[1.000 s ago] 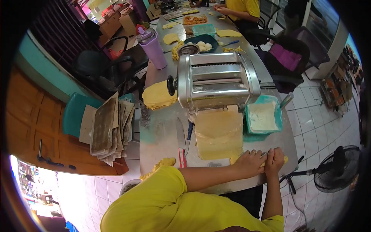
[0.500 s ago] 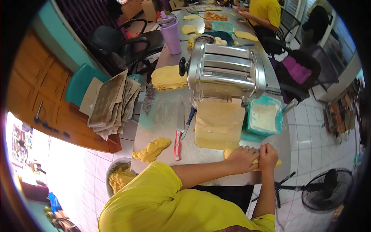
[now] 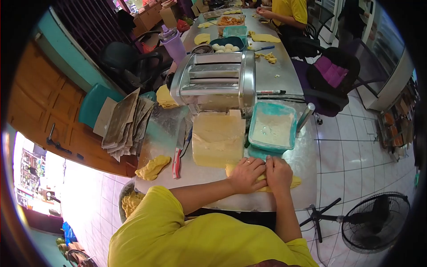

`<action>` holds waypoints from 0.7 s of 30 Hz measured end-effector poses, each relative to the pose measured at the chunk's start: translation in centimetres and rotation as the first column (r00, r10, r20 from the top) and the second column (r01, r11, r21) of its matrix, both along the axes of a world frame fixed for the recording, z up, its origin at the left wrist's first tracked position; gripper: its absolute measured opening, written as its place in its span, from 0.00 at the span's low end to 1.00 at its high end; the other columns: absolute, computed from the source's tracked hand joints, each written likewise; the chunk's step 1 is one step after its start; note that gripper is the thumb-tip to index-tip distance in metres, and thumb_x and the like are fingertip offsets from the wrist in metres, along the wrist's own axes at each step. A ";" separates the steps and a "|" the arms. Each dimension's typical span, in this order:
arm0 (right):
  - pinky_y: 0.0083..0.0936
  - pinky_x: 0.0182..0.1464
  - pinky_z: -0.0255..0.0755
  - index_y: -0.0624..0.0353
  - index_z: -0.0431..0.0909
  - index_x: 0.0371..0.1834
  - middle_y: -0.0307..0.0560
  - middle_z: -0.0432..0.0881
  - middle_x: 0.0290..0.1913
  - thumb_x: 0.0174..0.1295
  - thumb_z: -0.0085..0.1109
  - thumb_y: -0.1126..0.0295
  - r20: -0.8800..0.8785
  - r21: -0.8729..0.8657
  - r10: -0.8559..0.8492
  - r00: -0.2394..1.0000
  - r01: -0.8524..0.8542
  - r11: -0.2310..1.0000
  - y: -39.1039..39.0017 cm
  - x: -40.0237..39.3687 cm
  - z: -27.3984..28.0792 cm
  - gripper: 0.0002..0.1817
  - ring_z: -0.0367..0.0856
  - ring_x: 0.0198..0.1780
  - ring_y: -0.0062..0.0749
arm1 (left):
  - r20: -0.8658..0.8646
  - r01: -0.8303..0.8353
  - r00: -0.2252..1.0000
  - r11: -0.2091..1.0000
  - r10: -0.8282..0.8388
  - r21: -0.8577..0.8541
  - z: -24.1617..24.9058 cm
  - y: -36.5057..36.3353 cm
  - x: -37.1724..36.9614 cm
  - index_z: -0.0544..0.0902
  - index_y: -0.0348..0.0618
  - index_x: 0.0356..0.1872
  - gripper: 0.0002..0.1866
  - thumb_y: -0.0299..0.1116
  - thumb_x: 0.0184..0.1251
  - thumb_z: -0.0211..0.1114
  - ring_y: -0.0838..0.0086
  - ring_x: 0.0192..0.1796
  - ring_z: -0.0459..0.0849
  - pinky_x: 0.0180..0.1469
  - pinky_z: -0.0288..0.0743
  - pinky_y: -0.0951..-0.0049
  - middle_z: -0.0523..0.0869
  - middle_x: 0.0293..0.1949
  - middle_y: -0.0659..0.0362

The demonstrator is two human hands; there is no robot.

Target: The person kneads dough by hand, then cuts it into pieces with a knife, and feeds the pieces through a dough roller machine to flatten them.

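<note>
Near the table's front edge, my left hand [image 3: 247, 175] and my right hand [image 3: 279, 174] lie side by side on a flattened strip of yellow dough [image 3: 296, 181]. The fingers of both are curled over it, and part of the dough is hidden beneath them. Just beyond stands a metal pasta machine [image 3: 215, 82] with a flour-dusted board [image 3: 219, 139] at its front. To its right is a teal container of white flour [image 3: 272, 129]. A red-handled knife [image 3: 176, 163] and a lump of dough [image 3: 152, 167] lie to the left.
A bowl of dough [image 3: 132, 202] sits below the table's left corner. Stacked cardboard sheets [image 3: 124, 122] rest on a teal chair. A purple tumbler [image 3: 173, 46], a bowl of white balls [image 3: 227, 46] and a person in yellow [image 3: 289, 12] are farther back. A fan [image 3: 376, 222] stands right.
The view has shifted, so the machine, container and hands appear farther left. My hands remain on the dough, and the right hand's fingers look more spread over it.
</note>
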State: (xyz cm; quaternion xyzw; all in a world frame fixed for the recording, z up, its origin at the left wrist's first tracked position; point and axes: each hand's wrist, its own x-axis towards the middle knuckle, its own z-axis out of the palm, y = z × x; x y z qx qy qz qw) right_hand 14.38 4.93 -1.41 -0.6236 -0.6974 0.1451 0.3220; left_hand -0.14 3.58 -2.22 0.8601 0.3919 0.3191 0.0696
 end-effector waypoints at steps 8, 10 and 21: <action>0.44 0.34 0.72 0.60 0.77 0.22 0.55 0.80 0.25 0.66 0.48 0.58 -0.015 -0.071 0.116 0.993 -0.117 0.991 1.1 0.9 -0.2 0.20 0.80 0.30 0.52 | 0.014 0.003 1.000 1.000 -0.003 -0.006 0.2 0.4 0.6 0.77 0.44 0.31 0.15 0.43 0.51 0.67 0.62 0.41 0.75 0.42 0.68 0.65 0.77 0.36 0.57; 0.44 0.35 0.72 0.60 0.77 0.22 0.56 0.80 0.25 0.66 0.48 0.57 -0.017 -0.098 0.100 0.995 -0.101 0.990 1.3 1.0 0.0 0.20 0.80 0.30 0.53 | -0.019 -0.018 1.000 0.999 0.017 -0.047 0.2 0.5 0.7 0.77 0.43 0.31 0.14 0.43 0.53 0.66 0.61 0.40 0.75 0.41 0.69 0.64 0.77 0.36 0.57; 0.48 0.42 0.74 0.50 0.78 0.42 0.50 0.80 0.42 0.65 0.44 0.57 0.269 -0.224 0.095 0.958 -0.034 0.974 0.9 1.1 0.8 0.15 0.79 0.43 0.52 | -0.401 -0.148 0.916 0.945 0.019 -0.292 -1.5 2.5 1.0 0.78 0.42 0.48 0.31 0.61 0.60 0.52 0.53 0.49 0.80 0.51 0.71 0.55 0.81 0.46 0.47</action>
